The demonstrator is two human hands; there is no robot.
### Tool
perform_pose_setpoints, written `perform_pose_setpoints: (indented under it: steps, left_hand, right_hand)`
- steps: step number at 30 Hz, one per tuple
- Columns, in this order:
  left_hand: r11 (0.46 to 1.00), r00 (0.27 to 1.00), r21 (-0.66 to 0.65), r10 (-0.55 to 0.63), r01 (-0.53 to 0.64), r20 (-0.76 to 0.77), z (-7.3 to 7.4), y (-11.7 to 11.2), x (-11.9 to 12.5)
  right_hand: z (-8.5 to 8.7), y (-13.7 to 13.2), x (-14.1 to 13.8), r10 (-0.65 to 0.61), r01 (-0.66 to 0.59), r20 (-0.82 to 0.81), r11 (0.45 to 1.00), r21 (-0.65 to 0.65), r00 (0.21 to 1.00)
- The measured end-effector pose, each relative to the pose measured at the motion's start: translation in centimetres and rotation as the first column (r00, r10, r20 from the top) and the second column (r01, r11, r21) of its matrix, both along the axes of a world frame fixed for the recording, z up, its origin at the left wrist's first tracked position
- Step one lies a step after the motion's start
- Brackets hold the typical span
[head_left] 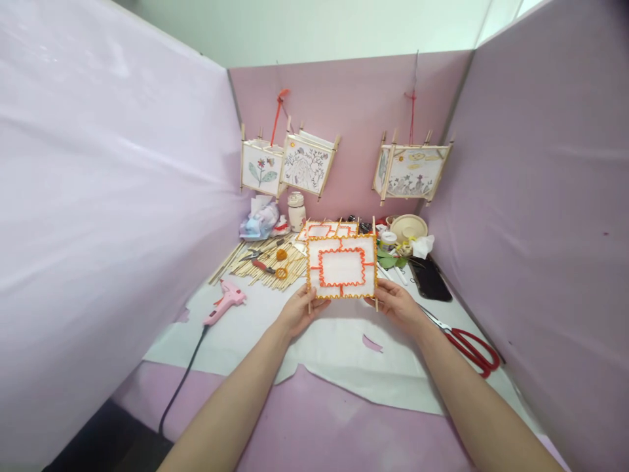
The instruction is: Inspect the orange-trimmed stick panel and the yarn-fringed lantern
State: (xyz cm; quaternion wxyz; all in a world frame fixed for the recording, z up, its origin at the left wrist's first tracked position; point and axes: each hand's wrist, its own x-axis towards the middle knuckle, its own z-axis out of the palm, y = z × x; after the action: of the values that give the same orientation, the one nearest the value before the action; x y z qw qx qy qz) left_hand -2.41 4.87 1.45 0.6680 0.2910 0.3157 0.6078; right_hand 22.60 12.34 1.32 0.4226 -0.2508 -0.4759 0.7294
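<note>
A white rectangular panel [342, 266] with orange zigzag trim and wooden stick sides is held upright over the table. My left hand [298, 310] grips its lower left corner, fingers closed on the edge. My right hand [396, 304] grips the lower right corner the same way. A second similar trimmed panel [326, 230] lies flat on the table just behind the held one.
A pink glue gun [225, 302] and its black cord lie at left, near a pile of bamboo sticks [260, 263] with pliers. Red-handled scissors [469, 346] and a black phone [430, 280] lie at right. White paper [339, 354] covers the table. Finished paper lanterns [411, 169] hang on the back wall.
</note>
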Motion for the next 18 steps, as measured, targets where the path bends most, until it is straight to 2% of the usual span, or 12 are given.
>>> perform_pose_setpoints:
  steps: [5, 11, 18]
  left_hand:
    - [0.999, 0.997, -0.001, 0.055, -0.055, 0.06, 0.2, 0.1, 0.1]
    - [0.998, 0.997, -0.022, 0.052, -0.051, 0.057, 0.4, 0.0, 0.1]
    - [0.999, 0.997, 0.019, 0.03, -0.032, 0.065, 0.1, -0.1, 0.0]
  right_hand:
    - [-0.3, 0.0, 0.0, 0.041, -0.041, -0.019, 0.999, 0.002, 0.999]
    - [-1.0, 0.4, -0.1, -0.069, 0.069, 0.027, 0.998, 0.0, 0.997]
    - [-0.8, 0.1, 0.0, -0.076, 0.077, 0.04, 0.997, -0.016, 0.996]
